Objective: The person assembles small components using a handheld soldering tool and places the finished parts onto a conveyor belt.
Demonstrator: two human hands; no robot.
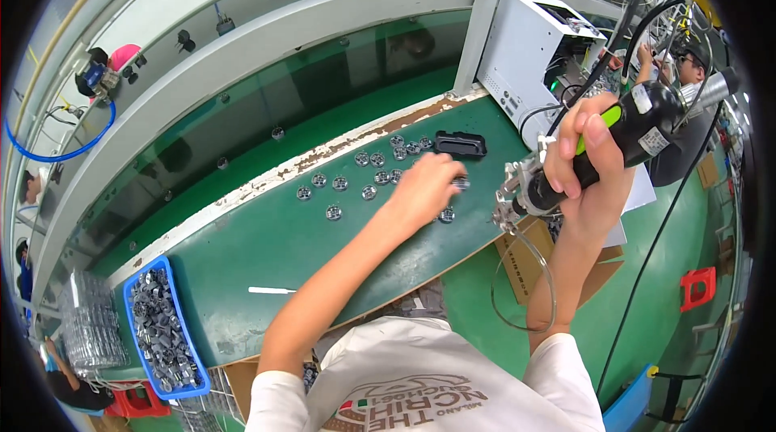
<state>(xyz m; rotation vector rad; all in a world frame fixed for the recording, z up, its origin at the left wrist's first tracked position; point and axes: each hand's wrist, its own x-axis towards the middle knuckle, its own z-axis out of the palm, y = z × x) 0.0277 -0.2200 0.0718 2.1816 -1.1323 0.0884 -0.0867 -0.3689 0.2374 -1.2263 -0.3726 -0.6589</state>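
Power tool [653, 115] fills the right grip [596, 161], whose fingers curl tightly round it beyond the right edge of the counter [218, 270]; the left grip [424, 189] meets a small round part [461, 184], pinched or merely touched, I cannot tell. The tool is black with a lime-green lever [611, 115]. More round parts [339, 183], dark-centred, lie scattered nearby. Grey and black pieces [158, 315] fill a blue bin [187, 392].

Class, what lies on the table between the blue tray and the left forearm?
On the table between them, the head view shows a slim white strip, nearer the forearm.
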